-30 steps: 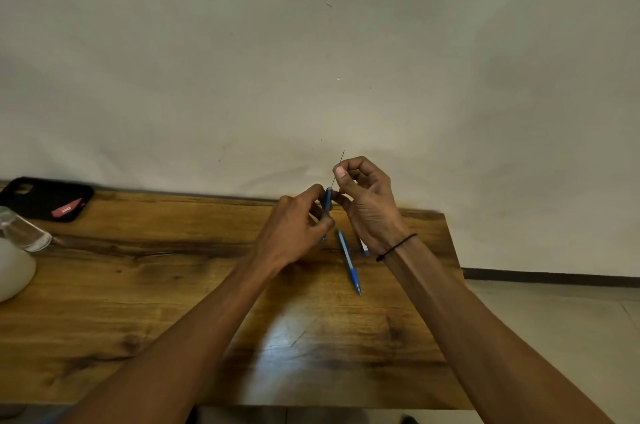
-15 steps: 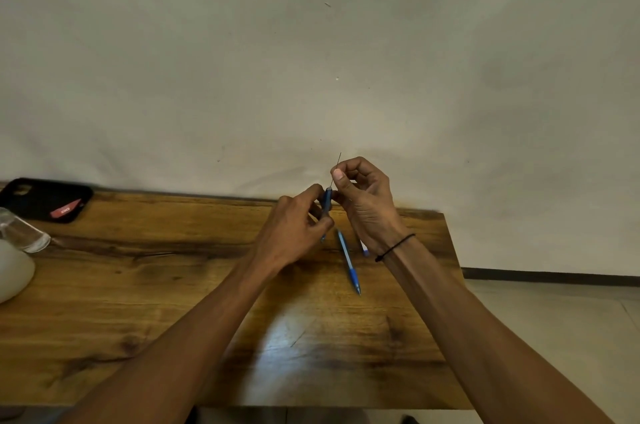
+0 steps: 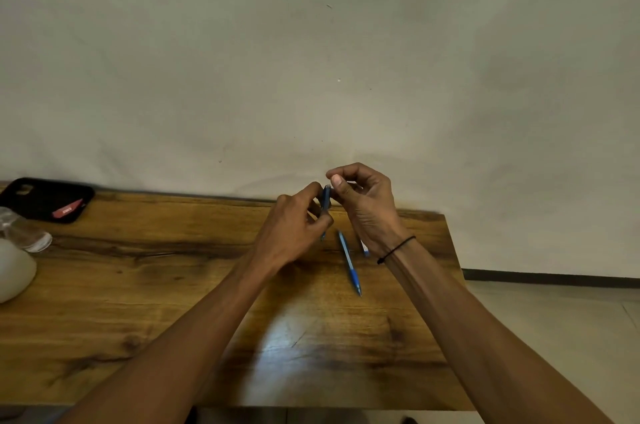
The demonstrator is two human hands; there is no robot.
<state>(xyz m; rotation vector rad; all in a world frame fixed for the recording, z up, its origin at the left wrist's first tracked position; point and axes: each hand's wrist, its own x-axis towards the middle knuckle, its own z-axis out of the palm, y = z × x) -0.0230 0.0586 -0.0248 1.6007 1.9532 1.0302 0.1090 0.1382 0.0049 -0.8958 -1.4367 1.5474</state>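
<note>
While the broad brown wooden table (image 3: 138,302) and what lies on it have stayed put, the change of the last second sits between the two hands raised just above its far edge. The left hand (image 3: 291,233) has its fingers curled round the lower part of a slim blue plastic pen barrel (image 3: 326,202), held nearly upright in the air, clear of the tabletop. The right hand (image 3: 367,205) meets it from the other side, thumb and forefinger closed in a narrow pinch at the barrel's top end, the other fingers curled behind. A second blue ballpoint pen (image 3: 349,262) lies flat on the wood just below the hands. A small blue and white pen piece (image 3: 364,249) lies beside it, partly behind the right wrist. A second ago a thin dark refill rod stood up above the right thumb; half a second ago it showed shorter; now none of it shows. That suggests the refill has been slid down into the barrel, so closing the pen likely comes next.
</note>
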